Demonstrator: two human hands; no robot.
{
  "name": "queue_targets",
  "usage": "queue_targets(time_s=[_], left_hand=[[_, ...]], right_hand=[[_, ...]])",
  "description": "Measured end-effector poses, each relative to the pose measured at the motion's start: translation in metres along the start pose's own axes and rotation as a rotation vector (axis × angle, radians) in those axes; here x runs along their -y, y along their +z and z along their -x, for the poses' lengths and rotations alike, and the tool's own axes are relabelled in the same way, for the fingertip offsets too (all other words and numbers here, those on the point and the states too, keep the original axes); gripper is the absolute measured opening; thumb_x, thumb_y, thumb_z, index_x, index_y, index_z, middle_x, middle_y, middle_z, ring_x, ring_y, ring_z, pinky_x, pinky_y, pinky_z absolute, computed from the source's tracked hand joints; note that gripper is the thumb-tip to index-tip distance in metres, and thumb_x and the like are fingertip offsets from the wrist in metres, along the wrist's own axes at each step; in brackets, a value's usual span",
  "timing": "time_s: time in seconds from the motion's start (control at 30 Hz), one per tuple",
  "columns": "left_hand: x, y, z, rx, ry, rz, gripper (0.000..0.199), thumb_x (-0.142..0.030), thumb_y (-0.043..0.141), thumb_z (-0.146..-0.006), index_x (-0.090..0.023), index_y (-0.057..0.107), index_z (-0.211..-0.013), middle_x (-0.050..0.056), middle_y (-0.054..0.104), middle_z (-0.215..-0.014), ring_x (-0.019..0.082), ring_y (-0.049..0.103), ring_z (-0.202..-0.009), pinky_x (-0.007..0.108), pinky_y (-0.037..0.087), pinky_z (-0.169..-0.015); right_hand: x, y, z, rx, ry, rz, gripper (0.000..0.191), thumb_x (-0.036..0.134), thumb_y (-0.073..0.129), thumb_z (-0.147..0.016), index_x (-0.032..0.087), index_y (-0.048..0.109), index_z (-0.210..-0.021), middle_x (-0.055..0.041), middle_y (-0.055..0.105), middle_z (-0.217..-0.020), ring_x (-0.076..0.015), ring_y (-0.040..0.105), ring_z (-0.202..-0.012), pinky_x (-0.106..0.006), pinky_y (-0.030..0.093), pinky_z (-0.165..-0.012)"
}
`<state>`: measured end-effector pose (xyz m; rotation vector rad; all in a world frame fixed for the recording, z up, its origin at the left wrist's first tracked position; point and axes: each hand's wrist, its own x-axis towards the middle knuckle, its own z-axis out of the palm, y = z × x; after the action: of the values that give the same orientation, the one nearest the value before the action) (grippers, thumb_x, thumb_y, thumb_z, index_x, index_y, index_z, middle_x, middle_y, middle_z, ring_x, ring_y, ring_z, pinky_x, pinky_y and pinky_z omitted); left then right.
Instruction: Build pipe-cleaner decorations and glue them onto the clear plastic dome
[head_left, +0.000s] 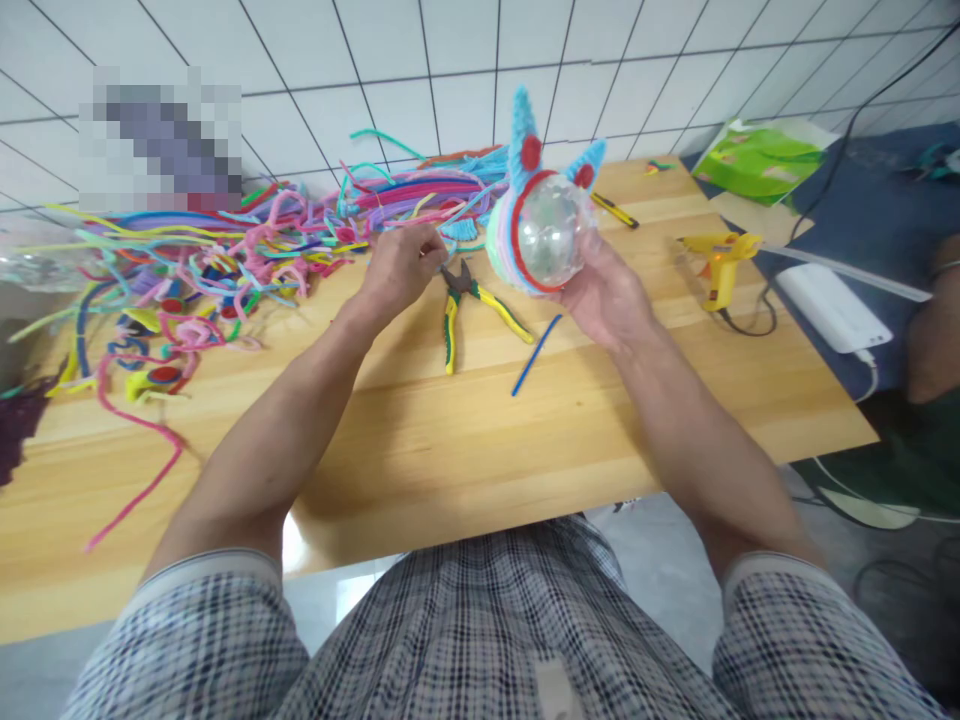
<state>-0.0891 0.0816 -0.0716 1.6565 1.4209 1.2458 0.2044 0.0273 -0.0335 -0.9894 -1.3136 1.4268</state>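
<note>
Held up over the far half of the pale wooden table, right of centre: a clear round plastic ball with a pastel fuzzy back, red rim and two blue pointed ears. Gripped low on its near right side by the right hand, fingers closed around it. Best cradled lightly there, without squeezing the clear shell or bending the ears. To the left, beside yellow-and-green-handled pliers, the left hand, fingertips drawn together; impossible to tell if pinching anything. Best kept clear of the spread metal jaws. Nearer, a short blue stick; far left, tangled multicoloured fuzzy stems; right, a yellow glue gun.
</note>
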Motion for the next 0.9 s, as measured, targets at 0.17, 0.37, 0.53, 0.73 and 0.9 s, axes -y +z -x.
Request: queue_targets(time_s=[0.17,0.37,0.53,0.73,0.9], left_hand=[[-0.015,-0.01,-0.005,-0.022,-0.077,0.109,0.02,-0.031,0.084,-0.092,-0.026,0.07,-0.079,0.001,0.076,-0.075,0.031,0.075,-0.112,0.051,0.058,-0.107],[-0.026,-0.005,-0.013,0.003,-0.112,0.28,0.025,-0.042,0.095,-0.078,-0.027,0.076,-0.083,0.004,0.079,-0.083,0.03,0.082,-0.099,0.046,0.068,-0.087],[-0.019,0.0,-0.017,0.012,-0.1,0.337,0.034,-0.051,0.096,-0.077,-0.027,0.074,-0.085,0.004,0.08,-0.085,0.028,0.081,-0.094,0.046,0.07,-0.084],[-0.008,-0.009,-0.023,-0.047,-0.148,0.358,0.039,-0.054,0.093,-0.081,-0.024,0.069,-0.088,-0.004,0.072,-0.076,0.018,0.07,-0.088,0.043,0.06,-0.098],[-0.005,-0.023,-0.024,0.0,-0.153,0.346,0.044,-0.064,0.092,-0.069,-0.032,0.068,-0.086,-0.006,0.067,-0.07,0.017,0.062,-0.093,0.038,0.05,-0.093]], right_hand=[[0.003,-0.005,-0.001,0.01,-0.07,-0.124,0.056,0.077,0.083,-0.078,0.036,0.073,-0.114,-0.002,0.081,-0.139,-0.0323,0.07,-0.141,-0.042,0.069,-0.094],[0.015,-0.026,-0.004,0.018,-0.032,-0.175,0.056,0.081,0.071,-0.084,0.037,0.073,-0.118,0.0002,0.083,-0.137,-0.0282,0.076,-0.126,-0.043,0.068,-0.088],[0.016,-0.034,-0.005,0.013,-0.019,-0.101,0.054,0.082,0.067,-0.088,0.036,0.074,-0.116,0.0006,0.082,-0.141,-0.0309,0.075,-0.132,-0.047,0.067,-0.094],[-0.019,0.001,-0.001,0.175,-0.091,0.068,0.082,0.077,0.091,-0.07,0.032,0.068,-0.134,-0.0064,0.073,-0.155,-0.038,0.063,-0.151,-0.055,0.06,-0.121],[-0.044,0.023,-0.001,0.345,-0.114,0.347,0.1,0.078,0.089,-0.075,0.029,0.057,-0.156,-0.0122,0.065,-0.163,-0.0416,0.06,-0.152,-0.063,0.052,-0.128]])
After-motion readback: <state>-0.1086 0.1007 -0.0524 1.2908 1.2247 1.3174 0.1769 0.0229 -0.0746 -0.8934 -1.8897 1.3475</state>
